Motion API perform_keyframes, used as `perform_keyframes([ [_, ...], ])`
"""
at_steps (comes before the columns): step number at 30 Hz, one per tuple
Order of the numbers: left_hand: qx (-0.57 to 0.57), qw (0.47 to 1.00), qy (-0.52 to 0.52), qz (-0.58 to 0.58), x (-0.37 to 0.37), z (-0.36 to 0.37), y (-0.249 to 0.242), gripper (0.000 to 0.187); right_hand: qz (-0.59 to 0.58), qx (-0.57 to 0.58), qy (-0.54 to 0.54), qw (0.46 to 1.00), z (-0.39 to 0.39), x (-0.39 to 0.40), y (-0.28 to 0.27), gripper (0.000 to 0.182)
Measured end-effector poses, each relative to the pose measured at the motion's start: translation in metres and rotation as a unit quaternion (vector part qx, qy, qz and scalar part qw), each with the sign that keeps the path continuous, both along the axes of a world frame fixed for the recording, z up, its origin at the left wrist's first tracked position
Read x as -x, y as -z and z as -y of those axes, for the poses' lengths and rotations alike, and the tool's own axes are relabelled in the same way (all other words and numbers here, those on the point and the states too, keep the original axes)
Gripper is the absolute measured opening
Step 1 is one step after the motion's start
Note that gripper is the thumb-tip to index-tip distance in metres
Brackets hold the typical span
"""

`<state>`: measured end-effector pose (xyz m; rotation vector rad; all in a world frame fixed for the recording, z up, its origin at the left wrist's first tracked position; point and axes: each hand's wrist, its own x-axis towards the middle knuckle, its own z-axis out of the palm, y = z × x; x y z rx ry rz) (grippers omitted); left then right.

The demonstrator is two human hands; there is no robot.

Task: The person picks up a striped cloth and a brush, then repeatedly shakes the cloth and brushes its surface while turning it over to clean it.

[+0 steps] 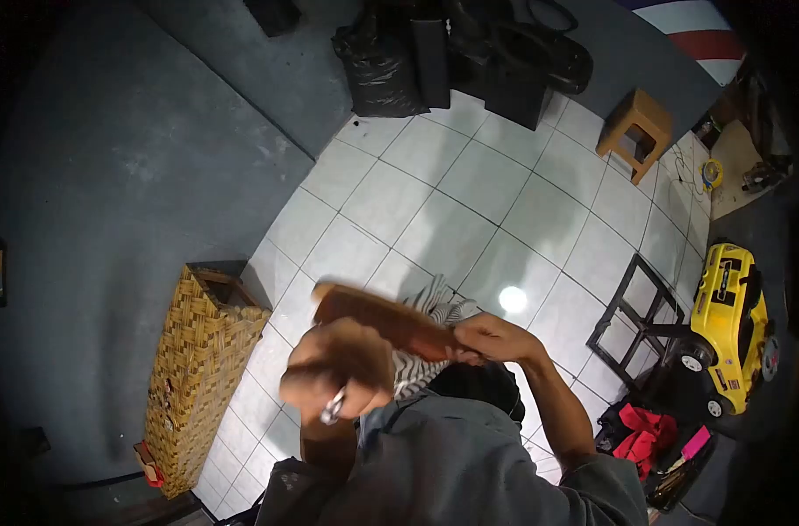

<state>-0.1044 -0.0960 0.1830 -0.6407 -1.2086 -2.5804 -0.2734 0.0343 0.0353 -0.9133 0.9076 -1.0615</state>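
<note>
A reddish-brown, flat, board-like piece (378,320) with a lighter edge is held tilted in front of my body; its far left end is blurred. My right hand (496,338) is closed on its right end. My left hand (340,368), smeared by motion, is curled into a fist over the near left part of the piece. Something small and silvery (333,407) shows at the left fist, too blurred to name. Under and behind the piece is a grey-and-white striped cloth (413,373), near my lap.
A woven box (193,368) stands left by the grey wall. A yellow toy car (726,329), a black frame (638,320) and a bag with red cloth (649,438) lie right. At the back are a brown stool (638,127) and a black plastic bag (380,74).
</note>
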Motion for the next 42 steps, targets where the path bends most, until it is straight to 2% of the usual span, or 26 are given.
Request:
perform_keyframes([
  [2,0.02,0.996,-0.045,-0.079,-0.011,0.0,-0.004,0.046,-0.055,-0.059,-0.162,0.983,0.014,-0.001,0.018,0.043],
  [3,0.014,0.993,-0.033,-0.111,-0.016,0.003,-0.01,0.05,-0.056,-0.059,-0.165,0.983,0.013,-0.002,0.048,0.043],
  [4,0.005,0.991,-0.052,-0.126,-0.024,0.002,-0.017,0.052,-0.23,-0.024,-0.108,0.967,0.006,-0.001,0.1,0.039],
  [5,-0.004,0.988,-0.07,-0.14,-0.032,0.002,-0.025,0.055,-0.394,0.012,-0.046,0.918,-0.006,0.0,0.155,0.035],
  [6,0.03,0.986,-0.061,-0.156,-0.04,0.007,-0.031,0.055,-0.535,-0.025,-0.075,0.841,-0.029,0.005,0.23,0.03],
  [7,0.005,0.981,-0.11,-0.159,-0.048,0.001,-0.035,0.055,-0.604,-0.082,-0.065,0.79,-0.047,0.007,0.248,0.027],
  [8,0.015,0.983,-0.073,-0.168,-0.05,0.004,-0.036,0.054,-0.662,-0.143,-0.064,0.733,-0.065,0.007,0.266,0.024],
  [9,0.025,0.983,-0.036,-0.177,-0.051,0.007,-0.036,0.054,-0.656,-0.224,-0.027,0.72,-0.079,0.009,0.25,0.022],
  [12,0.019,0.976,-0.002,-0.216,-0.046,0.005,-0.027,0.052,-0.669,-0.255,-0.021,0.698,-0.098,0.01,0.241,0.025],
  [15,0.002,0.984,-0.014,-0.177,-0.032,-0.004,-0.016,0.05,-0.625,-0.3,0.032,0.72,-0.073,0.018,0.203,0.028],
  [18,0.0,0.981,0.012,-0.193,-0.016,-0.005,-0.011,0.048,-0.499,-0.04,0.194,0.844,-0.041,0.02,0.095,0.034],
  [19,0.005,0.981,0.035,-0.191,-0.013,-0.004,-0.012,0.048,-0.39,-0.046,0.172,0.903,-0.027,0.018,0.032,0.033],
  [20,0.015,0.982,0.012,-0.188,-0.012,-0.004,-0.013,0.049,-0.29,-0.062,0.133,0.946,-0.024,0.018,0.016,0.034],
  [21,0.016,0.981,0.015,-0.19,-0.011,-0.003,-0.016,0.049,-0.292,-0.061,0.137,0.945,-0.023,0.014,0.007,0.034],
  [23,0.056,0.978,-0.088,-0.181,-0.012,-0.001,-0.023,0.051,-0.069,0.074,0.022,0.995,-0.023,0.006,-0.003,0.036],
  [25,0.068,0.973,-0.129,-0.181,-0.019,0.001,-0.031,0.054,-0.03,0.056,-0.034,0.997,-0.027,0.0,0.027,0.037],
  [27,0.031,0.957,-0.208,-0.197,-0.028,0.004,-0.038,0.056,0.008,-0.054,-0.067,0.996,-0.034,0.002,0.078,0.039],
  [30,0.0,0.958,-0.199,-0.207,-0.048,0.014,-0.048,0.055,-0.238,-0.164,0.025,0.957,-0.073,0.012,0.211,0.039],
  [32,-0.026,0.961,-0.18,-0.21,-0.052,0.017,-0.049,0.052,-0.534,-0.241,-0.062,0.808,-0.096,0.011,0.264,0.038],
  [33,-0.033,0.962,-0.168,-0.211,-0.053,0.018,-0.05,0.051,-0.623,-0.292,-0.027,0.725,-0.106,0.004,0.268,0.038],
  [35,-0.032,0.967,-0.175,-0.182,-0.052,0.016,-0.051,0.052,-0.631,-0.316,0.032,0.708,-0.115,0.0,0.28,0.04],
  [37,-0.032,0.958,-0.234,-0.165,-0.044,0.003,-0.046,0.055,-0.556,-0.264,0.04,0.787,-0.099,0.008,0.268,0.042],
  [39,0.017,0.93,-0.352,-0.105,-0.033,-0.007,-0.037,0.058,-0.44,-0.211,0.197,0.85,-0.069,0.006,0.199,0.045],
  [40,0.016,0.877,-0.471,-0.093,-0.03,-0.014,-0.024,0.061,-0.357,-0.204,0.215,0.886,-0.05,0.003,0.147,0.038],
  [41,0.055,0.867,-0.492,-0.051,-0.024,-0.016,-0.022,0.059,-0.268,-0.144,0.223,0.926,-0.039,0.001,0.118,0.037],
  [42,0.108,0.758,-0.642,0.04,-0.028,-0.018,-0.006,0.055,-0.109,-0.128,0.24,0.956,-0.027,-0.009,0.065,0.037],
])
